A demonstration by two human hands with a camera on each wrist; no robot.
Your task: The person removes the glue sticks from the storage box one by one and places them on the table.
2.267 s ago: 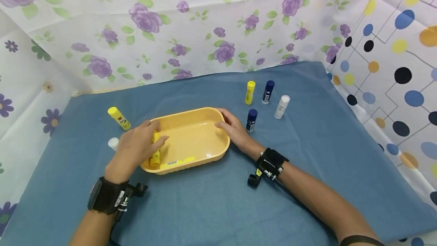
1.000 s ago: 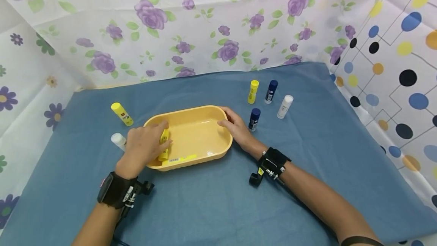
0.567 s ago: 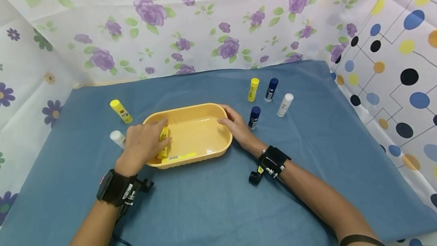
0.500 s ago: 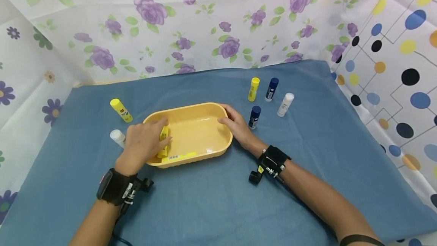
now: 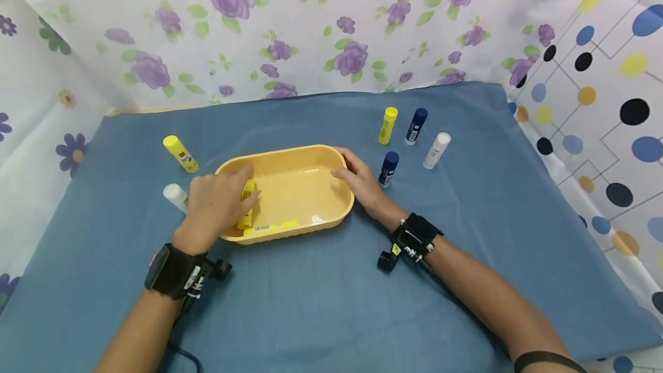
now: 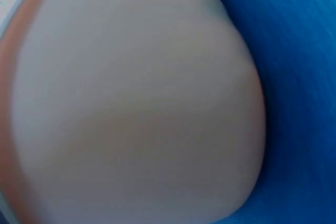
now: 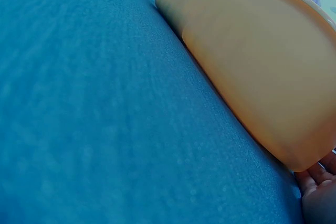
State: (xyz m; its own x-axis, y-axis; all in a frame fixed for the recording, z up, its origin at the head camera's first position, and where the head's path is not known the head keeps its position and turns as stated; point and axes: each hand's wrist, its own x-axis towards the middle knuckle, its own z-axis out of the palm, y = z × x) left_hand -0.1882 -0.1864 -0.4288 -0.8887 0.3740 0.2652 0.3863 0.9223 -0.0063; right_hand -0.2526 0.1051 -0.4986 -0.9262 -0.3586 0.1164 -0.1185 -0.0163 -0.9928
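A yellow plastic tray (image 5: 290,189) rests on the blue cloth. My left hand (image 5: 214,200) reaches over its left end, with thumb and forefinger around a yellow glue stick (image 5: 246,212) inside the tray. The other left fingers are hidden. At the right end, my right hand (image 5: 362,183) grips the tray, its thumb over the rim and fingers outside. In the right wrist view, fingertips (image 7: 315,179) show at the bottom edge of the tray's outer wall (image 7: 252,56). A blurred, pale rounded surface fills most of the left wrist view.
Left of the tray are a yellow glue stick (image 5: 181,154) and a white one (image 5: 175,195), partly behind the left hand. To the right are a yellow one (image 5: 387,126), dark blue ones (image 5: 416,126) (image 5: 388,169) and a white one (image 5: 437,151). Patterned sheets (image 5: 311,33) stand behind.
Since the earliest frame, my left hand and the yellow glue stick in the tray have shifted a little to the right. My right hand keeps its hold. The head view has tilted slightly downward.
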